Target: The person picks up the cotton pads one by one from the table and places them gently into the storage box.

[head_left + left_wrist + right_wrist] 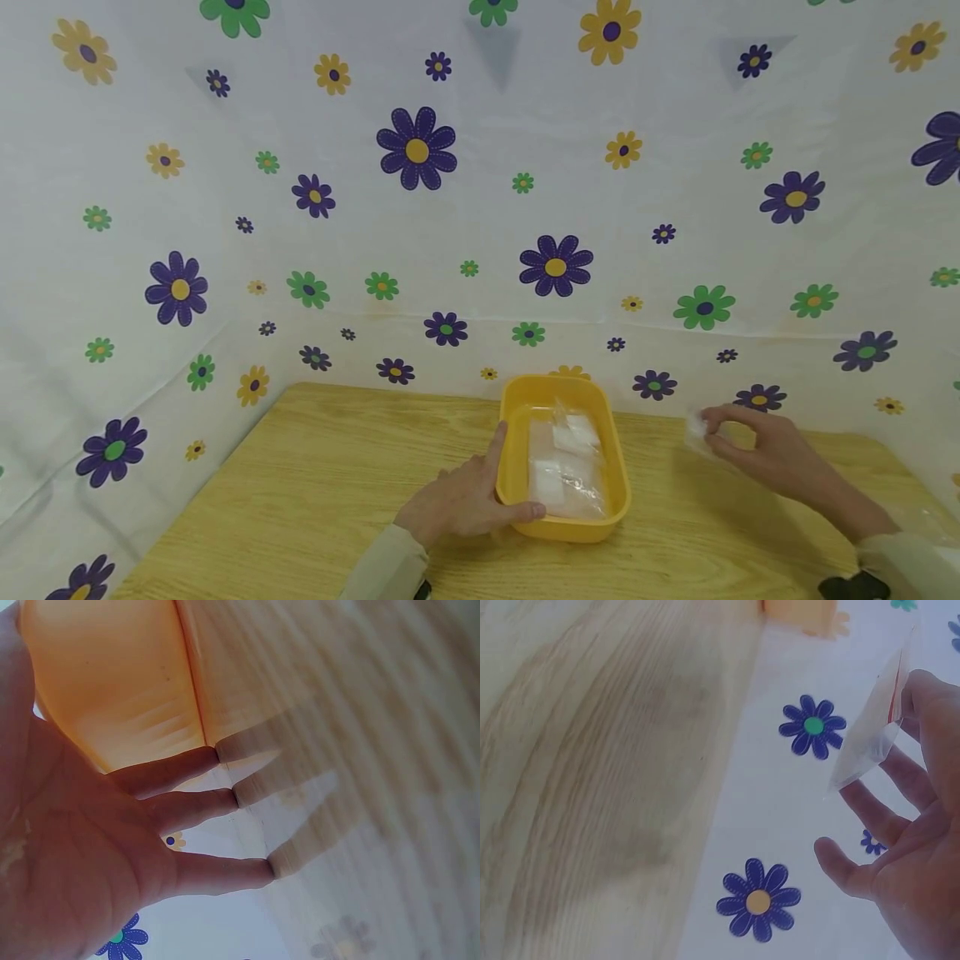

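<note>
In the head view, a yellow plastic bin (pixel 621 492) stands on the wooden table against the curtain. Several clear plastic bags with white contents (pixel 570 475) lie inside it. My left hand (pixel 468 500) rests at its near left corner, thumb laid over the rim and index finger along the side wall. Three straight fingers (pixel 225 871) reach down to the tabletop in the left wrist view. Right of the bin, my right hand (pixel 776 454) pinches a small clear zip bag (pixel 870 739) between thumb and index finger, above the table. A red line crosses the bag.
The wooden table (pixel 337 467) runs back to a white curtain (pixel 465 225) printed with purple, yellow and green flowers. It also closes in the left side. A transparent plastic item (pixel 926 525) lies at the right, partly behind the right forearm.
</note>
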The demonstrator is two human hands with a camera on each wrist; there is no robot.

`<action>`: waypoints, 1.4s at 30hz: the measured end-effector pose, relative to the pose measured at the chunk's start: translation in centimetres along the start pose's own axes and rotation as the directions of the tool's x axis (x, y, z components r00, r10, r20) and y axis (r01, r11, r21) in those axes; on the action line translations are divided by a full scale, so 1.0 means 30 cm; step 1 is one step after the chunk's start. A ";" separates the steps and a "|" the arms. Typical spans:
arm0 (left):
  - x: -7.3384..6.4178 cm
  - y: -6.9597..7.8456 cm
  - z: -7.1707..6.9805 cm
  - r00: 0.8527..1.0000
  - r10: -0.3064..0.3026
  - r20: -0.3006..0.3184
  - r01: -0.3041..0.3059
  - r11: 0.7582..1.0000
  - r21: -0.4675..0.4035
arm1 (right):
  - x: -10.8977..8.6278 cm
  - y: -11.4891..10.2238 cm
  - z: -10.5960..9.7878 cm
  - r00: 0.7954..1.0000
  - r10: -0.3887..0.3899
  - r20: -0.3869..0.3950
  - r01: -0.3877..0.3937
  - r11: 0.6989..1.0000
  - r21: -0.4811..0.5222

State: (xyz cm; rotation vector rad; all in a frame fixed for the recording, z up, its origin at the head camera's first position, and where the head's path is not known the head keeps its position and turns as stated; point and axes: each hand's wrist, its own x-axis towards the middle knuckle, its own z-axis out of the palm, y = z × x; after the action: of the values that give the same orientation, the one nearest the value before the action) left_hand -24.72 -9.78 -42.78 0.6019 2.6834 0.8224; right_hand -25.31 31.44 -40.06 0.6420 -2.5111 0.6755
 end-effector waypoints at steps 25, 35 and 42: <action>-0.007 0.009 -0.005 0.999 -0.036 0.003 0.036 0.999 0.017 | 0.084 -0.210 0.074 0.984 -0.178 0.013 0.178 0.984 0.020; -0.006 0.006 0.000 0.999 -0.042 0.009 0.042 0.999 0.016 | 0.111 -0.273 0.113 0.981 -0.187 0.054 0.183 0.981 0.072; -0.010 0.010 -0.001 0.998 -0.056 0.009 0.056 0.998 0.021 | 0.125 -0.292 0.149 0.977 -0.200 0.078 0.193 0.977 0.095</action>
State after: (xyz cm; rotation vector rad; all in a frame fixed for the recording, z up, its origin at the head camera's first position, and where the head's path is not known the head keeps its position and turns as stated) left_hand -24.38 -9.70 -42.54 0.5321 2.6898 0.7757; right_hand -24.91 21.03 -38.55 0.9566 -2.4635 0.7003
